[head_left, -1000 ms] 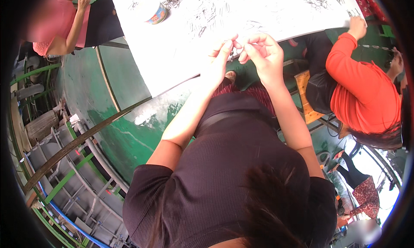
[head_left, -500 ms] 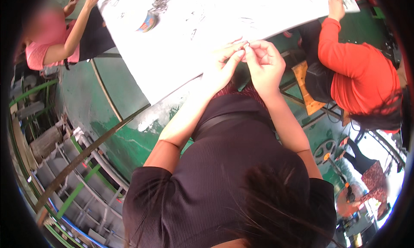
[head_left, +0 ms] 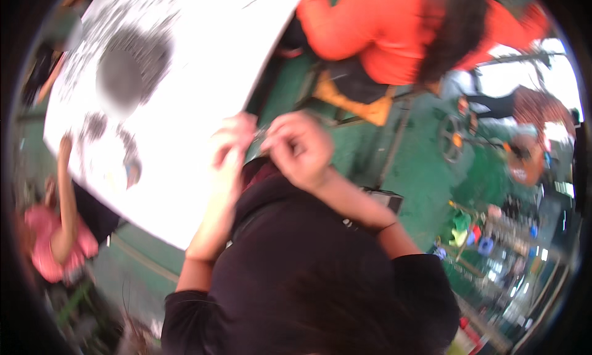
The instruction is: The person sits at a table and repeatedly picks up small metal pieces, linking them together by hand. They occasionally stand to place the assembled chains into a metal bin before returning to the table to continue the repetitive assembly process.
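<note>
My left hand [head_left: 231, 146] is over the near edge of a white table [head_left: 176, 201], its fingers curled and smeared by motion. Close beside it on the right, my right hand [head_left: 302, 148] is closed, with thumb and forefinger brought together. The fingertips face each other across a small gap. Something tiny and shiny [head_left: 259, 134] shows between them, too blurred to name. On the tabletop lie loose dark bits [head_left: 94, 125] in patches, and a colourful round container [head_left: 132, 172] stands among them.
A person in red [head_left: 364, 31] sits on a wooden stool [head_left: 357, 105] at the table's right side. Another in pink [head_left: 58, 244] is at the left. Farther right are a wheel [head_left: 452, 139], another person [head_left: 530, 105] and coloured items [head_left: 468, 233] above a green floor [head_left: 407, 170].
My view has swung to the right, so the table now appears farther left. My hands, earlier meeting at the fingertips around a small pale thing, have moved slightly apart.
</note>
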